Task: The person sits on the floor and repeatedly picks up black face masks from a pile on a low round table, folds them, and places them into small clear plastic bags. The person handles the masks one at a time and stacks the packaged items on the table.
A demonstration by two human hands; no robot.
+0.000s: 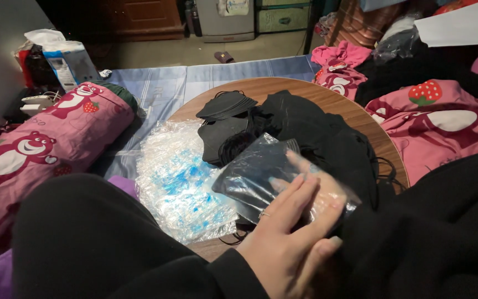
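Black face masks in a clear plastic pouch lie at the near edge of the round wooden surface. Left hand presses flat on the pouch, grip released; right hand is inside it, its grip I cannot tell. Better to keep the opening wide while sliding the masks straight.

The scene was dim, lit mainly from above and in front. Glare shone on the stack of clear plastic bags, while the pile of black masks lost detail in shadow. The hands were slightly motion-blurred; the far room sank into darkness.
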